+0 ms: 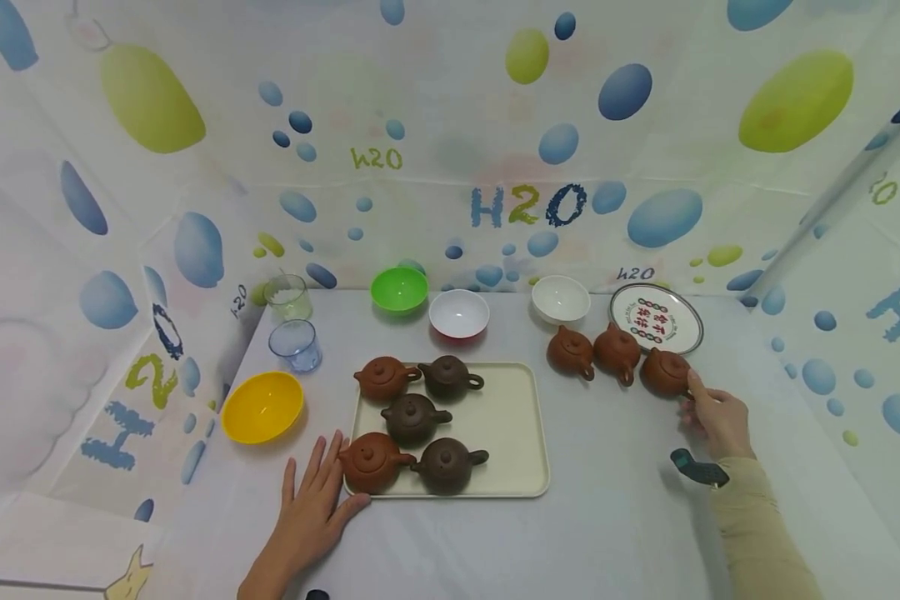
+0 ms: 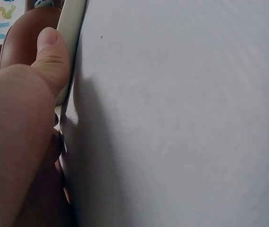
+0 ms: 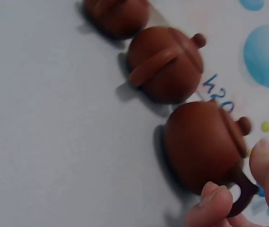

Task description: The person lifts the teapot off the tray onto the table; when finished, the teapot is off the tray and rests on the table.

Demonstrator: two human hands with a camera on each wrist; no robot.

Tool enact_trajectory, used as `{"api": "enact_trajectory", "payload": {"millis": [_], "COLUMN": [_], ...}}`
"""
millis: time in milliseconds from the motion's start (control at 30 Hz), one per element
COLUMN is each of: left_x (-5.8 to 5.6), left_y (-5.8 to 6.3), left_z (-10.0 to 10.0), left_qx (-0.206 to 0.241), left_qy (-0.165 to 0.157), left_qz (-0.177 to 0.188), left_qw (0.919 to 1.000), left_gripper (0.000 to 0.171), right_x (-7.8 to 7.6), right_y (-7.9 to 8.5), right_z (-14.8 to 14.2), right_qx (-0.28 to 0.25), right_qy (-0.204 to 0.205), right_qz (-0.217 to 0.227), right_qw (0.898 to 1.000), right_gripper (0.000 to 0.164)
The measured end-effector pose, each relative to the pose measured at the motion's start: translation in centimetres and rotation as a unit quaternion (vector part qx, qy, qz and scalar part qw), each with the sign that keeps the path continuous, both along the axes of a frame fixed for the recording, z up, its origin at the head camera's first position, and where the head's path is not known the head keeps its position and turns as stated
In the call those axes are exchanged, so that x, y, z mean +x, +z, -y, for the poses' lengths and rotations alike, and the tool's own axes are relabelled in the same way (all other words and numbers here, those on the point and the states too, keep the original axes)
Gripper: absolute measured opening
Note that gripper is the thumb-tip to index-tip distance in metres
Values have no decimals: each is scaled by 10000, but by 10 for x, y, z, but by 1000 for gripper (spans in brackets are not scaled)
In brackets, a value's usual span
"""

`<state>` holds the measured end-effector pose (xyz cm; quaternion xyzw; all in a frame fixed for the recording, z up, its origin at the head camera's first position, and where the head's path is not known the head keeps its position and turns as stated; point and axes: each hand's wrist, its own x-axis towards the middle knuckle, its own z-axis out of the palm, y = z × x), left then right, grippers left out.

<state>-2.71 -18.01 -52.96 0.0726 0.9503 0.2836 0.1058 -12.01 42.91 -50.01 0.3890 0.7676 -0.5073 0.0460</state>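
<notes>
At the right of the head view, my right hand point(image 1: 720, 421) pinches the handle point(image 3: 243, 193) of a reddish-brown clay teapot point(image 1: 664, 372). Two similar teapots point(image 1: 617, 350) point(image 1: 570, 350) stand in a row to its left. My left hand point(image 1: 309, 508) lies with fingers extended along the left front corner of a cream tray point(image 1: 513, 433), its thumb at the tray's rim. On the tray sit reddish-brown teapots point(image 1: 371, 462) point(image 1: 384, 379) and dark brown teapots point(image 1: 450, 465) point(image 1: 412, 418) point(image 1: 448, 377). The left wrist view shows my thumb point(image 2: 51, 56) against the rim, before a reddish-brown teapot.
Behind the row of teapots lies an oval white plate point(image 1: 675, 321) with red characters. Bowls stand along the back: green point(image 1: 399, 290), white with red outside point(image 1: 459, 314), and white point(image 1: 561, 298). A yellow bowl point(image 1: 262, 408) and two glasses point(image 1: 295, 346) point(image 1: 287, 297) are at the left.
</notes>
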Motion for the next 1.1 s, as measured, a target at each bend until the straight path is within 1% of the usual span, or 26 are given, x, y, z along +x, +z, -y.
{"api": "enact_trajectory", "payload": {"millis": [100, 167, 267, 367, 533, 633, 733, 800, 867, 967, 1033, 1100], "left_x": [1, 0, -1, -1, -1, 0, 0, 0, 0, -1, -1, -1], "left_y": [1, -1, -1, 0, 1, 0, 0, 0, 0, 0, 1, 1], "left_z": [3, 2, 2, 3, 2, 1, 1, 1, 1, 1, 1, 1], "left_qx": [-42, -62, -124, -134, -95, -90, -115, -138, -138, -118, -95, -104], "left_qy": [36, 22, 49, 51, 17, -13, -65, -92, -96, -82, -57, -41], "left_qz": [1, -4, -56, -71, -5, 16, 18, -6, -41, -91, -81, -66], "left_qw": [10000, 10000, 9999, 9999, 10000, 10000, 9999, 9999, 9999, 9999, 9999, 9999], "left_gripper": [94, 94, 95, 95, 94, 94, 93, 93, 94, 93, 93, 93], "right_x": [-2, 4, 12, 21, 35, 48, 67, 80, 90, 98, 98, 96], "right_y": [7, 11, 15, 16, 16, 16, 14, 11, 9, 12, 16, 20], "right_z": [2, 0, 0, -1, -1, 9, 29, 43, 57, 71, 78, 87], "right_qx": [80, 155, 44, -58, -9, 75, 68, 41, 44, 143, 125, 42], "right_qy": [169, 205, 208, 174, 136, 33, -93, -84, -40, 213, 499, 852], "right_qz": [60, 10, -108, -99, -36, 29, 131, 217, 216, 120, -6, -201], "right_qw": [9998, 9997, 9997, 9998, 9999, 10000, 9998, 9997, 9997, 9996, 9987, 9962], "right_gripper": [111, 114, 114, 113, 113, 113, 111, 108, 103, 95, 89, 79]}}
